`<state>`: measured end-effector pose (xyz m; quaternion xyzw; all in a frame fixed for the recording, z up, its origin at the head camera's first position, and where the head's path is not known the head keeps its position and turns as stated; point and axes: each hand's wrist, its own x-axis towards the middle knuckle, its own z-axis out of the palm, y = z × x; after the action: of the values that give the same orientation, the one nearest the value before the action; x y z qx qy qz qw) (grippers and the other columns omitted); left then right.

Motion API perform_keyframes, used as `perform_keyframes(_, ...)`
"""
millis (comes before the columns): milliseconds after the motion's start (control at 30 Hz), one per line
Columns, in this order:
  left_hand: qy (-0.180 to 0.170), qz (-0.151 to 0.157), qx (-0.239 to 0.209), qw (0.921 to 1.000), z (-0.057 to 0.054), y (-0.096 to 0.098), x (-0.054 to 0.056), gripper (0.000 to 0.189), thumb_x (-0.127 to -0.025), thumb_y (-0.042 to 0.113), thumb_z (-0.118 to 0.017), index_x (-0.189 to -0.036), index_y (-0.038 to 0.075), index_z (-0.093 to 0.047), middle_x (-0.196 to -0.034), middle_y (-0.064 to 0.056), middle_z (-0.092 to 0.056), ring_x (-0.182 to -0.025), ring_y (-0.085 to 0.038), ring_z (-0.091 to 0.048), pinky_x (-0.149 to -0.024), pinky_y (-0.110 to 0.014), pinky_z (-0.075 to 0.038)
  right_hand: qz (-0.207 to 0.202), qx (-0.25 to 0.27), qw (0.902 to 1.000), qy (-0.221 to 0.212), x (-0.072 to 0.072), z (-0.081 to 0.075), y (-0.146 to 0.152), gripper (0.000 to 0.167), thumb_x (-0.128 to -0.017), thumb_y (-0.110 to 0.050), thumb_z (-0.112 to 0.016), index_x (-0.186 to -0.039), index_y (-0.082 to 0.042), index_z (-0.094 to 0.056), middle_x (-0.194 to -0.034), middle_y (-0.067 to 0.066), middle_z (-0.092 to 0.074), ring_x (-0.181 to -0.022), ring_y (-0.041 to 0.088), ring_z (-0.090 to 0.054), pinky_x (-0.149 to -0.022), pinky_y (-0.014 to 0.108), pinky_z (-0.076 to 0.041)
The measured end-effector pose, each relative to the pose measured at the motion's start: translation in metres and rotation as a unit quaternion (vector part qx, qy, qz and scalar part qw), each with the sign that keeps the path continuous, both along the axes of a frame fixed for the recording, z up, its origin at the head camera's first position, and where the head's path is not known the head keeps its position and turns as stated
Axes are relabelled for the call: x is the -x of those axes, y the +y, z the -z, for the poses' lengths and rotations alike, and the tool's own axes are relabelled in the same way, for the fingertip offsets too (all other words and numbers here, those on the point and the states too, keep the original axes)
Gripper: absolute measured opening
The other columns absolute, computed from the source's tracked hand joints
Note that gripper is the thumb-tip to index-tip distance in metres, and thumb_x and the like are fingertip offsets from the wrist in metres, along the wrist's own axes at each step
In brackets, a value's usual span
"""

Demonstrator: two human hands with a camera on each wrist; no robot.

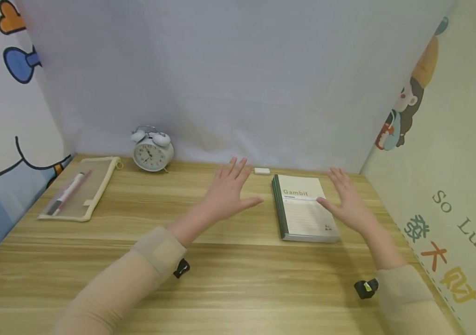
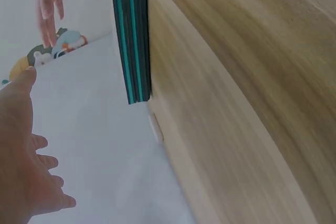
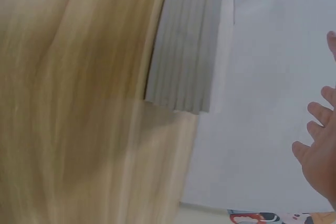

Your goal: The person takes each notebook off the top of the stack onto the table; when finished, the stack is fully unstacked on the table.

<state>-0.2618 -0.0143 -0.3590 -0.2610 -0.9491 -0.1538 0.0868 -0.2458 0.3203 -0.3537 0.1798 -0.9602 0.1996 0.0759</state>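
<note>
Head view: left-hand grip [image 1: 228, 193] spread, fingers extended, thumb out; right-hand grip [image 1: 347, 202] likewise extended. Both are raised above the bench [image 1: 229, 284]. The notebook stack [image 1: 305, 216] lies flat between them, nearer the right. Behind its left corner: small white block [image 1: 261, 171]. Farther left: alarm clock [image 1: 153, 154], upright; then zip pouch [image 1: 103, 188] containing a marker [image 1: 67, 191].

Right grip [image 3: 322, 148] apart from notebook stack [image 3: 185, 45] on wooden table [image 3: 58, 93]
</note>
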Motion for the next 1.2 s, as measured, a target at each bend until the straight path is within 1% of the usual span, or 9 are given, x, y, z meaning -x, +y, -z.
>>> perform_keyframes(200, -0.043, 0.009, 0.002, 0.9990, 0.020, 0.033, 0.014, 0.090, -0.084, 0.069, -0.047, -0.152, 0.018, -0.018, -0.158, -0.007, -0.011, -0.146, -0.029, -0.002, -0.116, -0.051, -0.004, 0.001, 0.013, 0.9995, -0.029, 0.014, 0.020, 0.011, 0.080, -0.093, -0.044, -0.056, -0.152, -0.010, -0.013, -0.156, 0.020, -0.013, -0.142, 0.043, -0.008, -0.108, 0.065, -0.012)
perform_keyframes(333, -0.071, 0.017, 0.010, 0.9973, 0.031, 0.050, 0.015, 0.093, -0.083, 0.071, -0.048, -0.152, 0.017, -0.018, -0.158, -0.009, -0.014, -0.145, -0.030, -0.005, -0.116, -0.049, -0.007, -0.009, 0.032, 0.9974, -0.064, 0.021, 0.031, 0.019, 0.081, -0.092, -0.041, -0.058, -0.152, -0.010, -0.013, -0.155, 0.022, -0.013, -0.140, 0.046, -0.010, -0.107, 0.067, -0.012)
perform_keyframes(433, -0.089, 0.020, 0.010, 0.9958, 0.038, 0.059, 0.017, 0.095, -0.082, 0.071, -0.049, -0.152, 0.014, -0.018, -0.157, -0.011, -0.015, -0.145, -0.031, -0.008, -0.116, -0.049, -0.011, -0.019, 0.048, 0.9941, -0.095, 0.025, 0.037, 0.024, 0.085, -0.090, -0.039, -0.062, -0.152, -0.009, -0.012, -0.155, 0.023, -0.010, -0.140, 0.047, -0.009, -0.107, 0.067, -0.012)
perform_keyframes(500, -0.099, 0.024, 0.004, 0.9948, 0.042, 0.064, 0.018, 0.096, -0.082, 0.070, -0.050, -0.152, 0.012, -0.019, -0.158, -0.011, -0.014, -0.145, -0.031, -0.009, -0.116, -0.048, -0.013, -0.019, 0.045, 0.9921, -0.115, 0.026, 0.042, 0.028, 0.089, -0.088, -0.040, -0.064, -0.152, -0.009, -0.011, -0.156, 0.023, -0.009, -0.140, 0.047, -0.008, -0.107, 0.066, -0.012)
perform_keyframes(600, -0.110, 0.037, -0.001, 0.9932, 0.047, 0.071, 0.021, 0.096, -0.082, 0.069, -0.052, -0.151, 0.010, -0.020, -0.157, -0.011, -0.014, -0.144, -0.031, -0.012, -0.115, -0.048, -0.016, -0.011, 0.037, 0.9881, -0.149, 0.026, 0.047, 0.034, 0.096, -0.086, -0.043, -0.066, -0.153, -0.010, -0.007, -0.156, 0.022, -0.007, -0.140, 0.047, -0.007, -0.107, 0.066, -0.012)
perform_keyframes(767, -0.132, 0.046, -0.005, 0.9902, 0.054, 0.079, 0.027, 0.097, -0.083, 0.069, -0.051, -0.151, 0.007, -0.020, -0.156, -0.013, -0.018, -0.144, -0.029, -0.017, -0.115, -0.045, -0.018, -0.001, 0.032, 0.9818, -0.187, 0.024, 0.055, 0.043, 0.098, -0.086, -0.046, -0.064, -0.151, -0.003, -0.006, -0.154, 0.027, -0.008, -0.137, 0.052, -0.011, -0.105, 0.068, -0.016)
perform_keyframes(833, -0.141, 0.046, -0.010, 0.9889, 0.057, 0.082, 0.028, 0.096, -0.083, 0.069, -0.051, -0.151, 0.007, -0.020, -0.156, -0.012, -0.019, -0.144, -0.028, -0.018, -0.115, -0.044, -0.018, -0.001, 0.032, 0.9805, -0.194, 0.025, 0.057, 0.044, 0.096, -0.087, -0.046, -0.063, -0.150, 0.001, -0.008, -0.153, 0.029, -0.010, -0.135, 0.054, -0.014, -0.104, 0.068, -0.019)
perform_keyframes(1000, -0.171, 0.058, -0.017, 0.9835, 0.063, 0.087, 0.030, 0.096, -0.083, 0.066, -0.054, -0.151, 0.007, -0.020, -0.156, -0.010, -0.020, -0.144, -0.027, -0.016, -0.115, -0.045, -0.018, 0.006, 0.037, 0.9789, -0.201, 0.027, 0.062, 0.044, 0.090, -0.088, -0.047, -0.061, -0.149, 0.003, -0.016, -0.150, 0.031, -0.018, -0.133, 0.054, -0.023, -0.103, 0.065, -0.026)
perform_keyframes(1200, -0.181, 0.054, -0.044, 0.9811, 0.067, 0.089, 0.031, 0.100, -0.081, 0.063, -0.060, -0.150, 0.004, -0.020, -0.155, -0.013, -0.022, -0.144, -0.027, -0.017, -0.116, -0.041, -0.017, 0.015, 0.044, 0.9779, -0.204, 0.027, 0.062, 0.043, 0.091, -0.087, -0.047, -0.062, -0.148, 0.003, -0.018, -0.149, 0.032, -0.020, -0.131, 0.055, -0.025, -0.102, 0.065, -0.027)
